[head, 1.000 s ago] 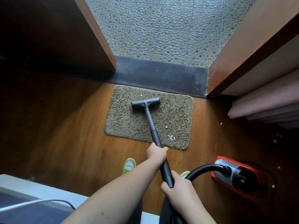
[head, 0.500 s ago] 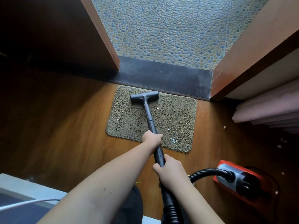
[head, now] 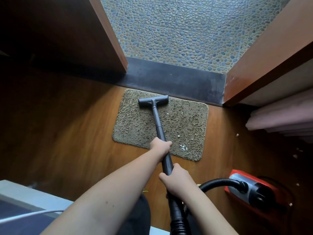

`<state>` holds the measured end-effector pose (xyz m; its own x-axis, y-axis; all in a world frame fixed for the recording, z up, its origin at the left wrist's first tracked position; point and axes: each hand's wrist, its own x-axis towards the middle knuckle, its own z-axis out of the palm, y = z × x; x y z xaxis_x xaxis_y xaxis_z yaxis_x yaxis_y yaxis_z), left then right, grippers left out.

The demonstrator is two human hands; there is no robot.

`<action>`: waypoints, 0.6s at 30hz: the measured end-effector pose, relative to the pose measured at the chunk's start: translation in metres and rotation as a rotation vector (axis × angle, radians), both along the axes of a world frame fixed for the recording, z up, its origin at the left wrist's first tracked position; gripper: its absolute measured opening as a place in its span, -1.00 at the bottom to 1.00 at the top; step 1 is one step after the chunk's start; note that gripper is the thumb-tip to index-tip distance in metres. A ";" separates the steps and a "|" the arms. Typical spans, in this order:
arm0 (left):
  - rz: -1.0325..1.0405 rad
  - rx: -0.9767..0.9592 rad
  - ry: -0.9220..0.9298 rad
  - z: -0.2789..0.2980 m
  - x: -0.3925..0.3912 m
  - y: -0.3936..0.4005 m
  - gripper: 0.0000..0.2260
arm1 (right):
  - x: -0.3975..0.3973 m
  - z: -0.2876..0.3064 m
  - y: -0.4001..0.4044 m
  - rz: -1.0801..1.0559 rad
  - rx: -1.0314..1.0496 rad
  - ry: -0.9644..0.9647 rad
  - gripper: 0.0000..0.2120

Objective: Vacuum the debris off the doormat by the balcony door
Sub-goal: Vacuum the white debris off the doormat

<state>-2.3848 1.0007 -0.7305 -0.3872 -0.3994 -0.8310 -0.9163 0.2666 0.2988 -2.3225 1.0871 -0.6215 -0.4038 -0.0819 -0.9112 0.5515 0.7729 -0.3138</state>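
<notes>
A shaggy tan doormat [head: 135, 126] lies on the wooden floor in front of the dark door sill [head: 177, 82]. White debris bits [head: 183, 147] sit on its right half, near the front edge. A dark vacuum wand [head: 157, 122] runs from me to its T-shaped nozzle [head: 153, 100], which rests on the mat's far edge. My left hand [head: 160, 146] grips the wand further up. My right hand [head: 176, 181] grips it lower, just above the ribbed hose [head: 179, 223].
A red and grey vacuum body [head: 254, 189] sits on the floor at the right, its black hose curving to it. Loose white crumbs [head: 295, 156] lie on the floor near pink curtain folds [head: 279, 119]. Wooden door frames flank the pebble balcony floor [head: 186, 31]. A pale furniture edge [head: 25, 194] is at lower left.
The nozzle has been pushed forward across the mat, from its middle to its far edge by the sill. Both hands followed along with the wand.
</notes>
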 end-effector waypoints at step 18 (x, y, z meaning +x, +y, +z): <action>0.126 0.217 0.002 -0.012 -0.008 -0.005 -0.62 | -0.028 -0.026 -0.015 0.114 0.108 0.033 -0.52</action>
<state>-2.3923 0.9960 -0.7424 -0.3474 -0.2573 -0.9017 -0.9376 0.0799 0.3384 -2.3502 1.0723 -0.6475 -0.4271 -0.0307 -0.9037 0.4495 0.8600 -0.2417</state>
